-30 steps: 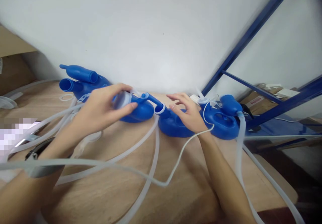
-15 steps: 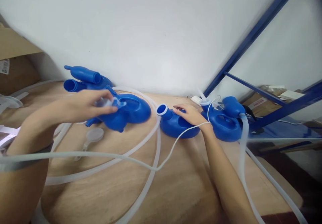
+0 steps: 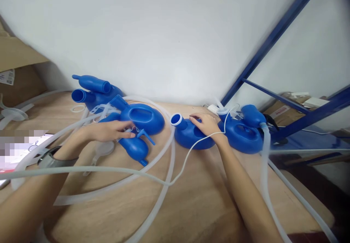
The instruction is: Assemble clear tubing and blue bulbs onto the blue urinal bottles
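My right hand (image 3: pixel 206 124) is wrapped over the handle of a blue plastic urinal bottle (image 3: pixel 188 139), whose open neck with a white ring points up and left. To the left, the thumb and fingers of my left hand (image 3: pixel 109 130) pinch a small blue clip (image 3: pixel 147 136) with a clear strap, partly hidden at the fingertips. Just below that clip lies a blue bulb-shaped piece (image 3: pixel 135 149) with a ribbed tip. Behind it rests another blue bottle (image 3: pixel 153 121) on its side.
More blue parts (image 3: pixel 94 84) lie against the wall. At the right stands a blue bottle (image 3: pixel 243 139) with a hose (image 3: pixel 265 163). Clear tubing (image 3: pixel 161 199) loops over the wooden table (image 3: pixel 197 192). A white cable (image 3: pixel 188 159) crosses in front. A clear cap (image 3: pixel 105 148) lies left.
My left hand has moved down and slightly right with the blue clip. The bulb-shaped piece now lies lower and nearer. My right hand stays on the bottle.
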`<state>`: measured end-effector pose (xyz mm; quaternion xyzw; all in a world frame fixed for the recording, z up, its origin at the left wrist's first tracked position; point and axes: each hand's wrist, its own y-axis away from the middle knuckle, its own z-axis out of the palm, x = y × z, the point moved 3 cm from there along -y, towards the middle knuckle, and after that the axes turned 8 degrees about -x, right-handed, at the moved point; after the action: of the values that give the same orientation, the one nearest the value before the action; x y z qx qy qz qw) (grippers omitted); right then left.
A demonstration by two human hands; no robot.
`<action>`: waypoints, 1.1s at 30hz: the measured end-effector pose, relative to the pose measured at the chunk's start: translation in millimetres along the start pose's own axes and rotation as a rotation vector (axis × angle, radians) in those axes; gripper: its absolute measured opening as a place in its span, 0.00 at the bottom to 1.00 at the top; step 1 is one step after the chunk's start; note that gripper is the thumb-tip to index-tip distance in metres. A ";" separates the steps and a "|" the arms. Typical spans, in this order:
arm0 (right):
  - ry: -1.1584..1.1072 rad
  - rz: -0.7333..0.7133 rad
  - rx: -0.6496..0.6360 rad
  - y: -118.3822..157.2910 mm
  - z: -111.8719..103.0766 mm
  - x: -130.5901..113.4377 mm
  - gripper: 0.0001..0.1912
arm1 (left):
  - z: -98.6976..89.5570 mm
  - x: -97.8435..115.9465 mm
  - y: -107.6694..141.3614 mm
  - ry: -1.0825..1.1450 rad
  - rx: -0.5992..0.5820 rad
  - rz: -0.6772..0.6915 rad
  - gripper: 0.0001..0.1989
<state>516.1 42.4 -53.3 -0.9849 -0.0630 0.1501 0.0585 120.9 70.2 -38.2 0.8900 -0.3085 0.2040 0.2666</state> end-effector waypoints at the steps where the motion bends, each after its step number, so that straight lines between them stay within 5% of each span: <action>1: 0.012 0.009 0.005 0.0 0.1 -0.2 0.17 | 6.0 -6.7 -1.4 0.056 -0.013 -0.030 0.29; 4: 0.048 0.036 0.003 -0.7 0.6 -0.2 0.17 | 25.6 -24.4 -5.1 0.189 -0.050 -0.082 0.32; 12: 0.070 0.071 0.001 -1.9 0.7 -0.1 0.18 | 40.0 -47.1 14.9 0.041 0.255 -0.059 0.35; 16: 0.068 0.075 0.004 -1.5 0.7 -0.2 0.18 | 26.9 -62.6 52.5 -0.017 0.381 -0.205 0.35; 22: 0.074 0.074 0.021 -2.9 3.1 2.5 0.18 | -18.4 -99.5 101.5 -0.105 0.650 -0.459 0.34; 27: 0.091 0.079 0.035 -4.8 5.2 5.3 0.19 | -49.0 -114.9 60.7 -0.218 0.576 -0.301 0.41; 33: 0.113 0.101 0.023 -5.1 4.9 3.0 0.19 | -45.0 -127.4 2.8 -0.130 0.460 -0.235 0.40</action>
<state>516.9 48.3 -58.1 -0.9930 -0.0083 0.0975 0.0657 17.6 151.5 -69.6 0.9682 -0.1650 0.1788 0.0588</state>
